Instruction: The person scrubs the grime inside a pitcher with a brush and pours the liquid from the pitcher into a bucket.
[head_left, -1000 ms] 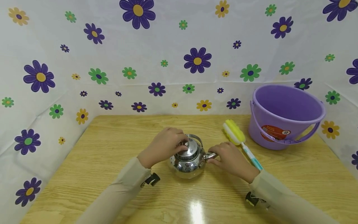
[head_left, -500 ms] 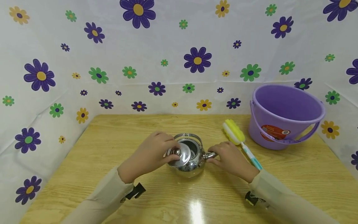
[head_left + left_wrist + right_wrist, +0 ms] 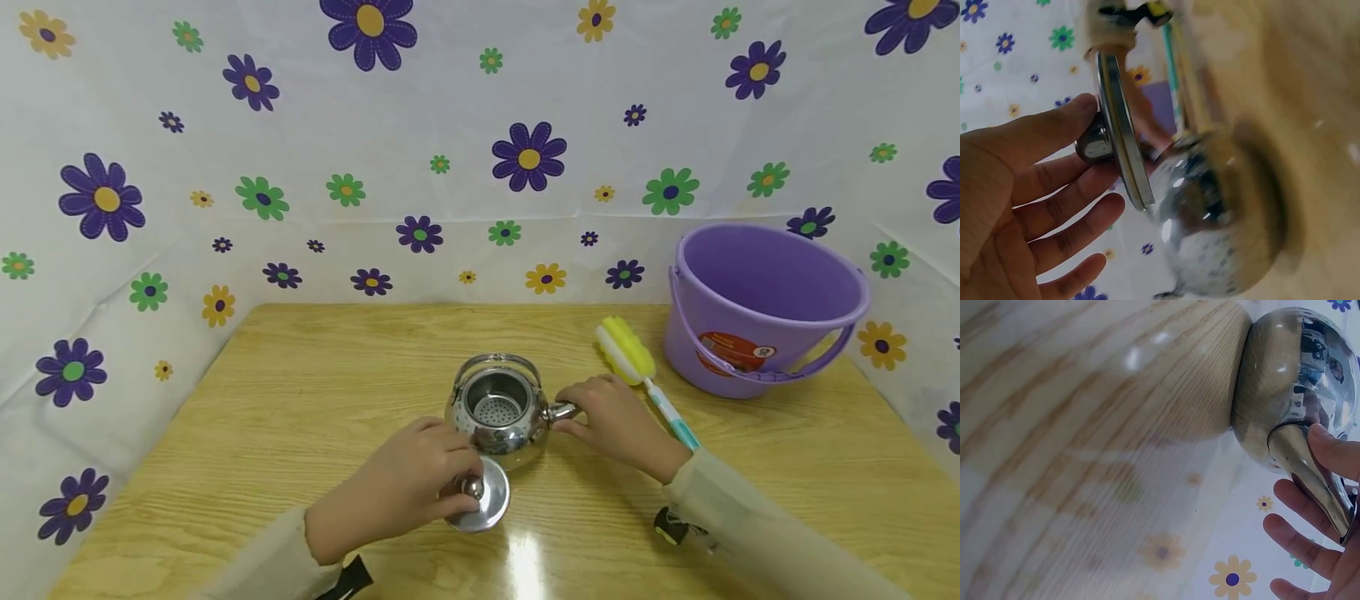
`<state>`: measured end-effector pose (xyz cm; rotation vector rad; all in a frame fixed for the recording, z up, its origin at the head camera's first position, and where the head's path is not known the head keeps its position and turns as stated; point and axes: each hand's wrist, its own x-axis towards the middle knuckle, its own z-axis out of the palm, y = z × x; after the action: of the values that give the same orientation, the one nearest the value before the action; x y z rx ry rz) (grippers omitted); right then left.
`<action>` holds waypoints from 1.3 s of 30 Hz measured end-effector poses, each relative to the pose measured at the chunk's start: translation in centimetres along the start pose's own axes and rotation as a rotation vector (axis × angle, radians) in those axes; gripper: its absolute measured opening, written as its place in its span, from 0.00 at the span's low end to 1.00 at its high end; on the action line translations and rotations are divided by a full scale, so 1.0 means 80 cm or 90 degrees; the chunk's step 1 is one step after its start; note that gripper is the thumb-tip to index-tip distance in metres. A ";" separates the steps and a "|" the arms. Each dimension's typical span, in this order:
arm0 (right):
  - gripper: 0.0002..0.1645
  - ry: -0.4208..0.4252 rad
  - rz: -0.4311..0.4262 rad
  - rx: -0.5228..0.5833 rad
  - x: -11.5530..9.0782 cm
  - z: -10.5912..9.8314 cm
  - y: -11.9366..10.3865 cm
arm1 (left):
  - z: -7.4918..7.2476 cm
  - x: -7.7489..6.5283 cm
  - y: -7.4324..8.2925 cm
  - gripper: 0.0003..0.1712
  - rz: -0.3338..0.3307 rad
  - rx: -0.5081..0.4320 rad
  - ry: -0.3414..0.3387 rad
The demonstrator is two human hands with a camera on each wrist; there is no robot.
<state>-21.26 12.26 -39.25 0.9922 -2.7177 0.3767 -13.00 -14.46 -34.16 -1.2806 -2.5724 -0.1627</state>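
A shiny steel teapot (image 3: 517,440) stands on the wooden table with its mouth uncovered and a perforated strainer (image 3: 498,410) visible inside. Its hoop handle (image 3: 497,358) is raised behind the mouth. My left hand (image 3: 408,479) pinches the knob of the round steel lid (image 3: 492,502), off the pot and just in front of it. Edge-on in the left wrist view, the lid (image 3: 1124,137) overlaps the teapot body. On the pot's right side, my right hand (image 3: 615,423) pinches the spout (image 3: 1307,469) between thumb and index finger, the other fingers spread below.
A brush (image 3: 628,350) with a yellow and white sponge head lies right of the teapot, its teal and white handle partly behind my right hand. Farther right stands a purple bucket (image 3: 693,350). A flower-patterned cloth (image 3: 420,167) lines the back and sides.
My left hand has lifted the lid off the teapot and brought it left, then toward me, uncovering the strainer. My right hand stays at the spout.
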 end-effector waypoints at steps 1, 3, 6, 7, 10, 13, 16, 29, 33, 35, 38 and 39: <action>0.20 -0.002 0.001 0.001 0.001 0.000 0.000 | 0.004 -0.001 0.003 0.15 0.003 0.000 -0.016; 0.20 -0.004 0.002 -0.001 0.002 -0.001 0.000 | 0.012 -0.004 0.009 0.15 0.008 0.004 -0.040; 0.20 -0.003 0.002 -0.004 0.003 0.000 0.000 | 0.021 -0.007 0.014 0.15 0.010 0.010 -0.063; 0.20 -0.002 0.000 -0.005 0.004 0.000 0.000 | 0.024 -0.007 0.015 0.15 0.011 0.014 -0.067; 0.20 0.004 -0.006 -0.008 0.005 0.001 0.001 | 0.031 -0.009 0.017 0.16 0.018 0.029 -0.081; 0.20 0.004 -0.008 -0.008 0.005 0.001 0.001 | 0.036 -0.009 0.020 0.15 0.025 0.035 -0.106; 0.20 0.001 -0.004 -0.008 0.006 0.001 0.001 | 0.039 -0.008 0.021 0.14 0.025 0.033 -0.137; 0.21 -0.010 -0.003 -0.007 0.010 0.001 0.003 | 0.055 -0.009 0.016 0.14 0.025 0.059 -0.168; 0.21 -0.008 -0.004 -0.006 0.010 0.001 0.003 | 0.059 -0.010 0.015 0.14 0.021 0.059 -0.177; 0.21 -0.007 -0.003 -0.007 0.010 0.000 0.002 | 0.060 -0.010 0.014 0.14 0.021 0.057 -0.182; 0.21 -0.007 -0.003 -0.006 0.010 -0.001 0.002 | 0.059 -0.008 0.014 0.13 0.020 0.048 -0.191; 0.21 -0.008 -0.002 -0.005 0.009 -0.001 0.002 | 0.059 -0.008 0.014 0.13 0.020 0.046 -0.194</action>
<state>-21.90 11.92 -38.98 1.0003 -2.7265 0.3599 -12.60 -13.20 -38.90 -1.4122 -2.7752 0.1428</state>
